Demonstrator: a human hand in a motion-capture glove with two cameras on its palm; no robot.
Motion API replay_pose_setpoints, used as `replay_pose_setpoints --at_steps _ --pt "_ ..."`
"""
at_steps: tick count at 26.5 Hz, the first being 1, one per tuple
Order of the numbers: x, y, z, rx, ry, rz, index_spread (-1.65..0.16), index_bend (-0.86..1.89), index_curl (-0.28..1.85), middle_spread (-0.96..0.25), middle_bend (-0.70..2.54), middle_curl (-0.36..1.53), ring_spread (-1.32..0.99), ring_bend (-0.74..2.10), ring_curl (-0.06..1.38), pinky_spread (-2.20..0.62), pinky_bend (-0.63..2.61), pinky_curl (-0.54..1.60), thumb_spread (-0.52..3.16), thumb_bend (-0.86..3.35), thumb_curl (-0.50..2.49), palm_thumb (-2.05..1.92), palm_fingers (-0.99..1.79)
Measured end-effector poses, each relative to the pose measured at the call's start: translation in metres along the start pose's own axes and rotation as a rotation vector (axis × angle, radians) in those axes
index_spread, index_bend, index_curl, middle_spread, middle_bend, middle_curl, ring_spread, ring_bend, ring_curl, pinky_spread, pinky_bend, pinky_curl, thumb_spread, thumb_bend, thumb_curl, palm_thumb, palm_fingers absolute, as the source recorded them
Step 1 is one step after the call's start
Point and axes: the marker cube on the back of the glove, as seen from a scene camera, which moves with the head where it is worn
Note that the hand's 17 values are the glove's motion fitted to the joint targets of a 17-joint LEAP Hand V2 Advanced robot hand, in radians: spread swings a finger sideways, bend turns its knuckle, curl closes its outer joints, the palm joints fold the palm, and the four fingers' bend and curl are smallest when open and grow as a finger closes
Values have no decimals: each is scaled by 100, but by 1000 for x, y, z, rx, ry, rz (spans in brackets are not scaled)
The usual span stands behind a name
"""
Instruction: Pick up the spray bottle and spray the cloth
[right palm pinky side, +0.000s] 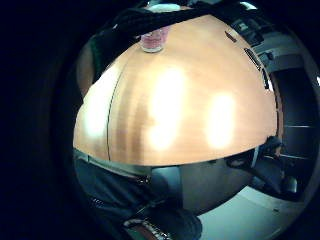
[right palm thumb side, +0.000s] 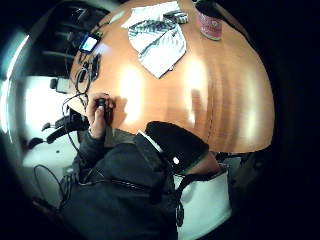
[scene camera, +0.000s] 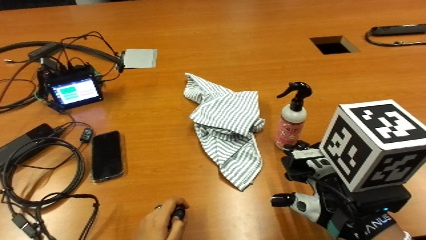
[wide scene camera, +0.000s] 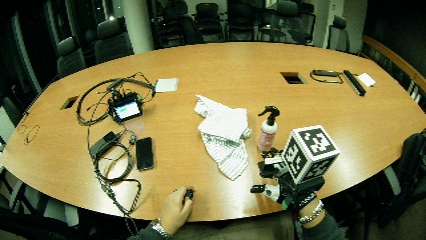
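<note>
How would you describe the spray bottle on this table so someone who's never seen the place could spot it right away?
On the large wooden table, find the crumpled striped cloth near the middle of the near side. The spray bottle stands upright just beside it, between the cloth and the gloved right hand. It is the only upright thing there: a pale pink body with a black trigger head.

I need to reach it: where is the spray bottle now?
In the outside view, the spray bottle stands upright beside the striped cloth, just beyond the gloved right hand.
</note>
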Motion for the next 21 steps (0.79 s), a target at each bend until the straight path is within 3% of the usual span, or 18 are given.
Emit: replay_pose_setpoints --at_steps 8,21 --pt "2 -2 8 -31 -26 8 -31 18 16 -3 23 14 -3 33 16 20 34 17 72 12 11 30 47" --pt "6 -5 16 -38 -62 31 -36 16 23 -2 21 22 -3 33 21 24 31 23 96 5 17 35 47"
